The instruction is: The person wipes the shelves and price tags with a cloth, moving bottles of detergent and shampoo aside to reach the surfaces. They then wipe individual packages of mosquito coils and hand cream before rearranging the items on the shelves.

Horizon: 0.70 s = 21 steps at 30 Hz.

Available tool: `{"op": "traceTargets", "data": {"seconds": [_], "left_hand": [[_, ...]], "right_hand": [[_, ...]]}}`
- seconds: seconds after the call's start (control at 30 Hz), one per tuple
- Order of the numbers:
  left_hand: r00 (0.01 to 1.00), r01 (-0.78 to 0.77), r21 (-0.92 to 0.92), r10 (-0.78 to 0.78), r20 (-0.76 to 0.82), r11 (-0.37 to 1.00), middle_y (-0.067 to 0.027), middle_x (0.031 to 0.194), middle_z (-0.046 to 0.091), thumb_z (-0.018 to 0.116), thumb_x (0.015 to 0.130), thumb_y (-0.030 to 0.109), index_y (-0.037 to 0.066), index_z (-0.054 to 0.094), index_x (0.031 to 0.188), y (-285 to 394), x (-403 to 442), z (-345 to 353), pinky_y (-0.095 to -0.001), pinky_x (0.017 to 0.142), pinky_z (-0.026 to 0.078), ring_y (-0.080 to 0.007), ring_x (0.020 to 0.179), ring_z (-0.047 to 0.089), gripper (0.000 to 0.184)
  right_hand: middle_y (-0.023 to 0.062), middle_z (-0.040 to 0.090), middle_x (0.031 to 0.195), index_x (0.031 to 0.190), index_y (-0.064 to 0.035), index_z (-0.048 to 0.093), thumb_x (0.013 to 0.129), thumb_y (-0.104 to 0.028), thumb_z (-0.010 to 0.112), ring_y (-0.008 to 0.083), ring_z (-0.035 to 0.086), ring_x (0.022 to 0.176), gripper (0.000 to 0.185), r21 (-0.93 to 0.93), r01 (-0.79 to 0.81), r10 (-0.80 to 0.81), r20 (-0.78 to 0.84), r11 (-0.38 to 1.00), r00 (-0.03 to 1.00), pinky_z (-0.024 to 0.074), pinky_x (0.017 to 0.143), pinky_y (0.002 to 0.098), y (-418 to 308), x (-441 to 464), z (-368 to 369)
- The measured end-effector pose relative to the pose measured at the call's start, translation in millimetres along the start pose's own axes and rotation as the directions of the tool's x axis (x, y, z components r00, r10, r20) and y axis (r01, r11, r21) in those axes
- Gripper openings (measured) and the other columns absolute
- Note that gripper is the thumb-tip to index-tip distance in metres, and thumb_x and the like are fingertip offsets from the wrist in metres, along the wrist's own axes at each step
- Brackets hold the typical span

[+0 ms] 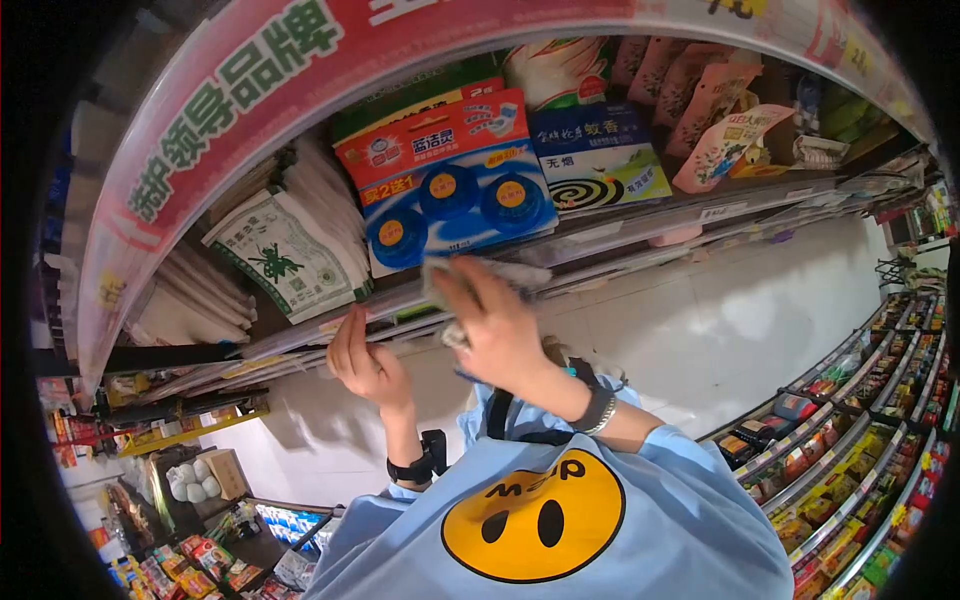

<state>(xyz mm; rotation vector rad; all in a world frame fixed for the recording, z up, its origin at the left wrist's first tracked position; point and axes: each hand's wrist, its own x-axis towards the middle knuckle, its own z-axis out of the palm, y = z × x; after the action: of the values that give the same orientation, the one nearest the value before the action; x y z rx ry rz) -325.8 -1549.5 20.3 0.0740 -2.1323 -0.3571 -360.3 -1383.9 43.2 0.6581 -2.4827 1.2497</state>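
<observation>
Blue shirt, then hands and cloth; pink banner overhangs boxes.

Reaches forward with both arms. Slants the right forearm inward, right hand gripping with bent fingers. Holds the left hand up nearby, apart, fingers loosely extended, left wrist below.

pale floor, yellow rail, cardboard box

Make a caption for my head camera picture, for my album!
The right hand holds a greyish cloth by a shelf edge, the left hand nearby.
</observation>
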Motion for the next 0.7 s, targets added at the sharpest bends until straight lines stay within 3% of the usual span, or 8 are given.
{"op": "traceTargets", "data": {"seconds": [0.13,0.3,0.37,0.47,0.57,0.7], "left_hand": [[1.000,-0.006,-0.013,0.006,0.001,1.000,-0.0106,0.106,0.065,0.046,0.071,-0.005,0.000,0.066,0.097,0,2,2,-0.0383,0.087,0.041,-0.0274,0.098,0.059,0.034],[0.995,-0.097,-0.147,0.095,-0.024,0.984,-0.0113,0.095,0.065,0.045,0.071,-0.007,-0.001,0.067,0.094,0,5,9,-0.0409,0.082,0.042,-0.0294,0.088,0.059,0.032],[0.984,-0.170,-0.206,0.155,-0.087,0.964,-0.0107,0.082,0.062,0.045,0.072,-0.007,0.000,0.067,0.088,9,10,15,-0.0424,0.076,0.042,-0.0292,0.077,0.056,0.028],[0.988,-0.152,-0.378,0.148,-0.040,0.913,-0.0105,0.081,0.062,0.044,0.072,-0.007,0.000,0.067,0.084,11,10,30,-0.0413,0.075,0.042,-0.0284,0.075,0.055,0.027],[0.967,-0.228,-0.450,0.256,0.001,0.863,-0.0103,0.080,0.061,0.043,0.072,-0.007,0.001,0.066,0.084,30,31,42,-0.0411,0.075,0.040,-0.0279,0.073,0.054,0.027],[0.936,-0.240,-0.567,0.342,0.080,0.788,-0.0108,0.081,0.060,0.043,0.078,-0.005,0.001,0.067,0.084,48,42,59,-0.0425,0.076,0.039,-0.0280,0.074,0.052,0.026]], "right_hand": [[0.0129,0.046,0.127,0.124,-0.0129,0.050,0.054,-0.007,0.069,0.0323,0.053,0.104,0.073,-0.003,0.021,-0.021,0.051,1.000,0.998,0.0487,0.083,0.0408,-7,3,6],[0.0062,0.053,0.121,0.115,-0.0143,0.059,0.058,-0.011,0.064,0.0256,0.055,0.080,0.058,-0.156,0.131,-0.138,-0.033,0.979,0.990,0.0505,0.071,0.0342,12,5,-13],[0.0058,0.054,0.119,0.112,-0.0146,0.061,0.059,-0.012,0.062,0.0250,0.055,0.077,0.053,-0.246,0.084,-0.110,-0.093,0.966,0.990,0.0506,0.069,0.0331,24,2,-29],[0.0060,0.058,0.116,0.109,-0.0150,0.063,0.060,-0.014,0.059,0.0244,0.056,0.073,0.049,-0.352,0.021,-0.109,-0.231,0.936,0.967,0.0507,0.065,0.0323,47,0,-60],[0.0100,0.060,0.112,0.106,-0.0125,0.064,0.063,-0.015,0.060,0.0246,0.057,0.073,0.043,-0.480,-0.098,-0.036,-0.263,0.872,0.964,0.0499,0.067,0.0327,68,-2,-99],[0.0092,0.059,0.113,0.109,-0.0120,0.063,0.060,-0.013,0.061,0.0244,0.057,0.073,0.049,-0.575,-0.162,-0.055,-0.340,0.802,0.939,0.0501,0.067,0.0327,106,-4,-144]]}}
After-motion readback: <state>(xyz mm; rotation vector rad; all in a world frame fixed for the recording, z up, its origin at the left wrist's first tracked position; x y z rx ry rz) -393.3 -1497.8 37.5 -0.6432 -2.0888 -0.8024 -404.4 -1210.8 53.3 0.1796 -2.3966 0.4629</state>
